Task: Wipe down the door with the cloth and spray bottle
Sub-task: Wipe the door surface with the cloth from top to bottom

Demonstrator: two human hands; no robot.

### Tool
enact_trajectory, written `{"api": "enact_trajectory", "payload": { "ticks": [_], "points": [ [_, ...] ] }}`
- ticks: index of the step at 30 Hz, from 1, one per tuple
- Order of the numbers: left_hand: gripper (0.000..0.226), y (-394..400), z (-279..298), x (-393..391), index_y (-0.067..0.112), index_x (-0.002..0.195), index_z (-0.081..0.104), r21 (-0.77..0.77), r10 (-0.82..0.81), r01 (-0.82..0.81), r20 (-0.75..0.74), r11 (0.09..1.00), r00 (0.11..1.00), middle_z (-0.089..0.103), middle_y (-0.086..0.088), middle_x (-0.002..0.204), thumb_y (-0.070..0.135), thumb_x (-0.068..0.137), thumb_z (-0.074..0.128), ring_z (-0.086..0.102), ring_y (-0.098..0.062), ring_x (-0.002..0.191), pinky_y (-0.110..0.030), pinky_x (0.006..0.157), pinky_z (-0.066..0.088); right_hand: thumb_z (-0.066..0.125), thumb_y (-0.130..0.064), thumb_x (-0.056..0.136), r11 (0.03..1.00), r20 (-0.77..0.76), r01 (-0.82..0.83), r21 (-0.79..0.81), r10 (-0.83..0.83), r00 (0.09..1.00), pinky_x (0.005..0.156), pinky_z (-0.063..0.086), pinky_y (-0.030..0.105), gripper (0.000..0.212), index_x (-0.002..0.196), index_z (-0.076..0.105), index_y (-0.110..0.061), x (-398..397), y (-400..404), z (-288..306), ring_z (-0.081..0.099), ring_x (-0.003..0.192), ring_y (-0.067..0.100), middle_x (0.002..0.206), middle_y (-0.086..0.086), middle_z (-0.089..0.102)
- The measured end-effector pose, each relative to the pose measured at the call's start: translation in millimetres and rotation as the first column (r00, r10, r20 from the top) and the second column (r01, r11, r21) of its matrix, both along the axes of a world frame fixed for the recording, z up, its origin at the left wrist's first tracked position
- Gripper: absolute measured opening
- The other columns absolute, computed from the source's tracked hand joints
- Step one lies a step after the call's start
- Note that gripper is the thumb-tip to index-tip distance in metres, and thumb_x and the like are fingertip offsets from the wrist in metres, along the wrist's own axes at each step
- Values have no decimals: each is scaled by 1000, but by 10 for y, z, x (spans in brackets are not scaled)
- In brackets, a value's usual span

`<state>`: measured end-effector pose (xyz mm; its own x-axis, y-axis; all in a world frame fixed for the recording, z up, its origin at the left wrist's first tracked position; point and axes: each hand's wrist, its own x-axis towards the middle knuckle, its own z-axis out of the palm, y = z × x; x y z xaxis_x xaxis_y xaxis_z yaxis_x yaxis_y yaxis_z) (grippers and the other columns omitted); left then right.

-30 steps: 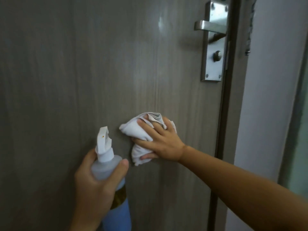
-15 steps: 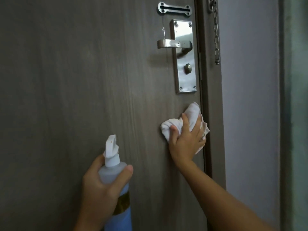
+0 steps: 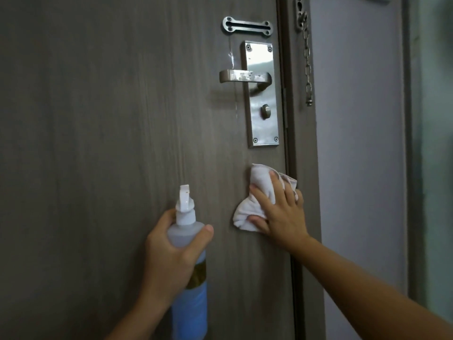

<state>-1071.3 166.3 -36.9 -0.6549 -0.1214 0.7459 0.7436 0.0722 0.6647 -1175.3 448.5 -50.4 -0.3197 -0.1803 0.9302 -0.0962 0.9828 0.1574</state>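
A grey-brown wood-grain door [image 3: 110, 119] fills the left of the head view. My right hand [image 3: 279, 214] presses a crumpled white cloth [image 3: 247, 212] flat against the door, below the steel lock plate and close to the door's right edge; the fingers are spread over the cloth. My left hand [image 3: 171, 251] grips a spray bottle [image 3: 188, 266] around its neck, upright, white nozzle on top, blue liquid in its lower part. The bottle sits just left of the cloth.
A steel lever handle [image 3: 242, 76] on its lock plate [image 3: 262, 94] is above the cloth, with a slotted chain-guard plate [image 3: 247, 26] higher up. A door chain [image 3: 306, 57] hangs on the frame [image 3: 301, 143]. A pale wall [image 3: 355, 143] lies to the right.
My right hand and the cloth moved right across the door to its edge, then slid slightly down. The view swung right and up, showing the handle and chain. The bottle stayed in my left hand.
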Motion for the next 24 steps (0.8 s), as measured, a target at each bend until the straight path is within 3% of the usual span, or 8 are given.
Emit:
{"api": "enact_trajectory", "payload": {
  "ticks": [2, 6, 12, 15, 19, 22, 24],
  "points": [
    [44, 0, 6, 2, 20, 93, 71, -8, 0, 0, 7, 1000, 1000, 73, -4, 80, 50, 61, 81, 73, -21, 73, -42, 68, 61, 28, -77, 99, 987, 29, -40, -153, 45, 999, 117, 24, 67, 70, 160, 28, -42, 14, -120, -56, 20, 154, 41, 173, 13, 15],
    [46, 16, -2, 12, 20, 97, 72, -41, 4, -4, 4, 999, 1000, 74, -4, 81, 48, 64, 82, 74, -23, 75, -44, 69, 62, 33, -79, 95, 921, -8, -149, -359, 157, 988, 119, 10, 62, 72, 159, 31, -45, 81, -393, -337, 9, 159, 37, 175, 6, 5],
    [43, -8, -194, 98, 17, 90, 71, -1, 9, -9, 2, 1000, 1000, 72, -5, 77, 47, 62, 81, 70, -24, 70, -41, 66, 58, 26, -81, 96, 923, 147, -31, -383, 94, 985, 98, 38, 75, 70, 153, 39, -42, 166, -573, -1464, 27, 148, 44, 168, 17, 19],
    [43, -80, -319, 134, 15, 84, 68, -7, 35, -35, 24, 999, 999, 71, -5, 73, 48, 61, 81, 68, -22, 66, -44, 65, 57, 26, -80, 95, 904, 208, 38, -425, 57, 977, 91, 42, 77, 71, 150, 43, -38, 160, -622, -1699, 28, 145, 45, 165, 19, 23],
    [46, -317, -420, 211, 15, 89, 69, -5, 73, -73, 33, 997, 997, 71, -2, 74, 49, 61, 81, 68, -19, 67, -42, 67, 58, 41, -76, 90, 872, 183, -9, -490, 113, 977, 99, 35, 80, 68, 148, 42, -39, 149, -698, -1450, 20, 149, 49, 167, 18, 21],
    [47, -560, -446, 247, 16, 94, 69, -37, 92, -91, 39, 995, 995, 71, -4, 78, 50, 63, 80, 71, -26, 74, -49, 72, 61, 47, -71, 88, 812, 67, -103, -575, 172, 983, 108, 25, 77, 69, 149, 40, -39, 149, -805, -857, 14, 153, 49, 170, 17, 17],
    [46, -716, -449, 272, 15, 98, 70, -48, 109, -108, 23, 993, 994, 72, -1, 80, 47, 66, 81, 71, -22, 75, -42, 72, 61, 48, -70, 92, 785, -4, -139, -604, 171, 985, 113, 19, 74, 68, 151, 38, -38, 112, -919, -352, 10, 154, 48, 171, 16, 13]
  ]
}}
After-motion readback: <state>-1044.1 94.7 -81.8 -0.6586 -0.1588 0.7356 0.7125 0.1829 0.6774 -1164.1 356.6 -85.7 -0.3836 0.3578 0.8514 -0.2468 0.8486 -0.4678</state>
